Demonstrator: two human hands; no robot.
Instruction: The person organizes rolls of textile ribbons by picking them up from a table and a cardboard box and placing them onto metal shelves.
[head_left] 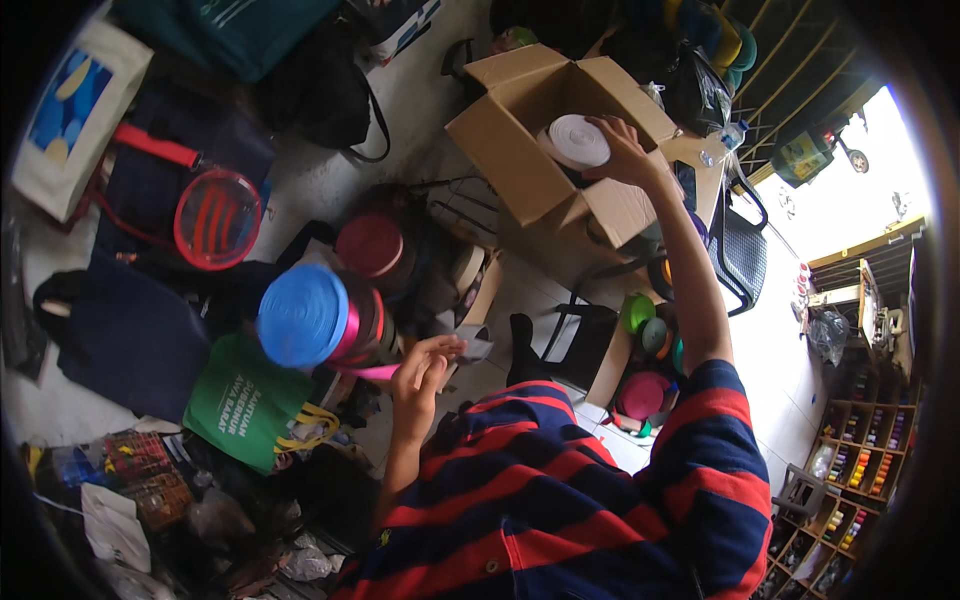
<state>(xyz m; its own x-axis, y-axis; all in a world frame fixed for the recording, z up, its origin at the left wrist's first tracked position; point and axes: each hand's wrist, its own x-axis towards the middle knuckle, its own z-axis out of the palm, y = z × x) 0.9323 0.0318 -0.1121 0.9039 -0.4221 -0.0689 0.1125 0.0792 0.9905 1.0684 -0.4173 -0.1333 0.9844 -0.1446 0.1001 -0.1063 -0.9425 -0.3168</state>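
Inside an open cardboard box [492,150] is a white roll of webbing [572,141]. My right hand [626,158] reaches in from the box's right side, its fingers and thumb closed on the roll's right rim. Lower and to the left, my left hand [424,376] is raised in front of my body, fingers loosely stretched out with nothing seen in them. Just left of it lies a bright pink strip [375,372], and beyond that a stack of rolls topped by a large blue roll [300,315]. Whether the left hand touches the strip I cannot tell.
A dark red roll [370,245] stands behind the blue one. Bags, among them a green bag [247,400], crowd the left. Right of me are a black chair [578,340], a pink roll [643,395] and shelves of thread spools [865,460].
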